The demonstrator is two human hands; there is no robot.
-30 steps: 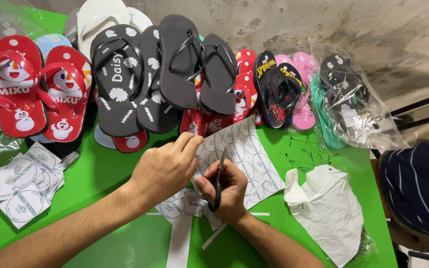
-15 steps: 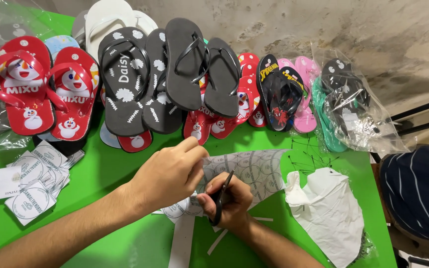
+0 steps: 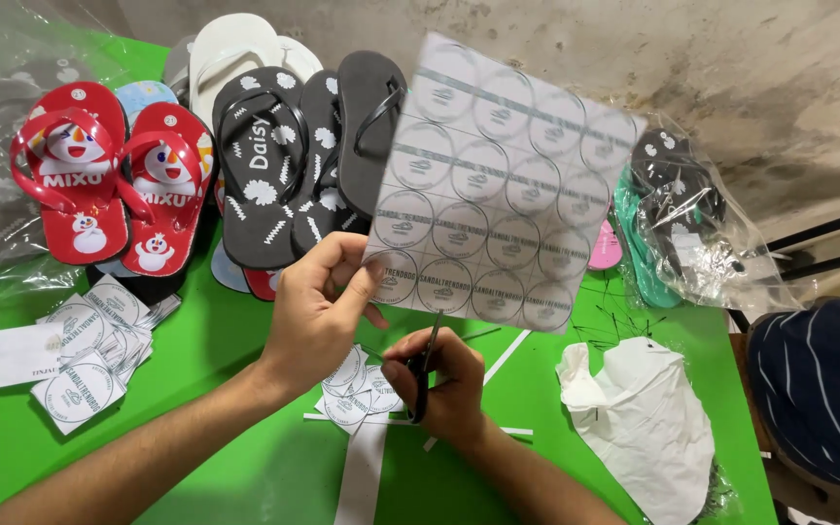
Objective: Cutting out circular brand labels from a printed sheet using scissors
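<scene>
left hand (image 3: 318,316) pinches lower left corner of label sheet (image 3: 498,185), held up centre frame. right hand (image 3: 444,384) closed around scissors (image 3: 423,369) just below its bottom edge. sheet looks light, floppy; grip near the edge.

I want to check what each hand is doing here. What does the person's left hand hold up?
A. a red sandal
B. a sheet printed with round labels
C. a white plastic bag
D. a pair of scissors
B: the left hand lifts the sheet of round labels by its lower corner, while the right hand holds the scissors.
</scene>
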